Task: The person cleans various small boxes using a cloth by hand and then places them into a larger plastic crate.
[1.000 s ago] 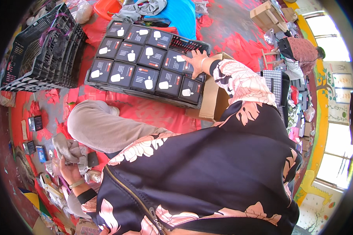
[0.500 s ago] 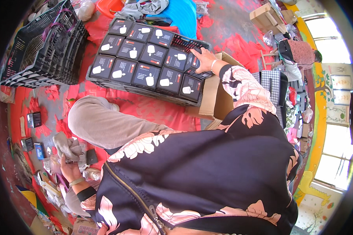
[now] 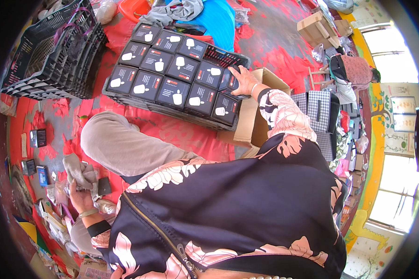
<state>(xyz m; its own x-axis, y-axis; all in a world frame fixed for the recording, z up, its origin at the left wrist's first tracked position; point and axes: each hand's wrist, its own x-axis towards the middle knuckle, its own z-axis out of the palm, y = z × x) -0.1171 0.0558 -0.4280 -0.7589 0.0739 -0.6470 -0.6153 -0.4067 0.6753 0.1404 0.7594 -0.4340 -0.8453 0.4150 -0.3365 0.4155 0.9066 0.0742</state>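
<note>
A black plastic crate [image 3: 170, 109] holds rows of black cardboard boxes [image 3: 173, 93] with a white picture on each. My right hand [image 3: 243, 82] reaches to the crate's right end, its fingers closed over a black box [image 3: 228, 83] in the last row. Beside that box, the far right corner of the crate shows bare latticed wall. Down at the left, my left hand [image 3: 81, 199] is closed at a crumpled grey cloth [image 3: 79, 171]. The cloth partly hides its fingertips.
Stacked black crates [image 3: 60, 60] stand at the far left. An open cardboard carton [image 3: 253, 118] is against the crate's right side. Small boxes [image 3: 38, 138] and bagged items litter the red-covered floor at left. Another person [image 3: 351, 72] bends at the far right, near checkered boxes [image 3: 319, 111].
My right hand has shifted slightly right and its fingers have drawn in around the end box. That box looks turned a little. My left hand and the grey cloth have hardly moved.
</note>
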